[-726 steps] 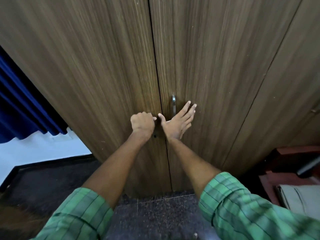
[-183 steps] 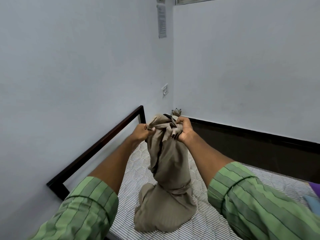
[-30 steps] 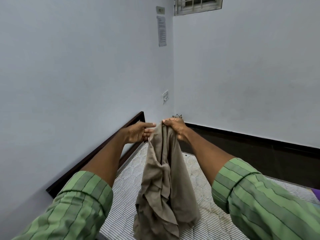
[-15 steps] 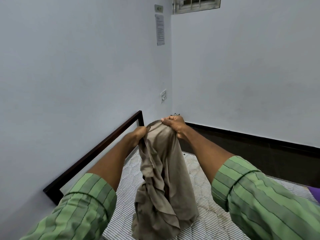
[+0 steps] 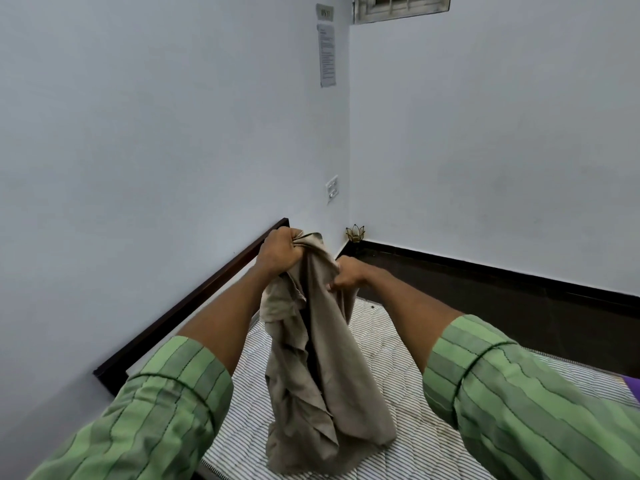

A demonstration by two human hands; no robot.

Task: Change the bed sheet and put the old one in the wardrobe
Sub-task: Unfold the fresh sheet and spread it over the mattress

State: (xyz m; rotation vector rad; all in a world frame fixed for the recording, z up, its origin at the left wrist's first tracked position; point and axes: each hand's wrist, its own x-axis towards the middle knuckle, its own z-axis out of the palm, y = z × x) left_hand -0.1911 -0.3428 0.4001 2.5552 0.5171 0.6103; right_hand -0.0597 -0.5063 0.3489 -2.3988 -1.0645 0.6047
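Both hands clamp the beige sheet (image 5: 322, 344): your left hand (image 5: 281, 251) tops the bundle, right hand (image 5: 346, 277) lower; it hangs straight down onto the striped mattress (image 5: 408, 393).

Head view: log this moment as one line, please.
left hand: grips sheet top | right hand: pinches sheet edge | beige sheet: bunched, hanging onto striped mattress
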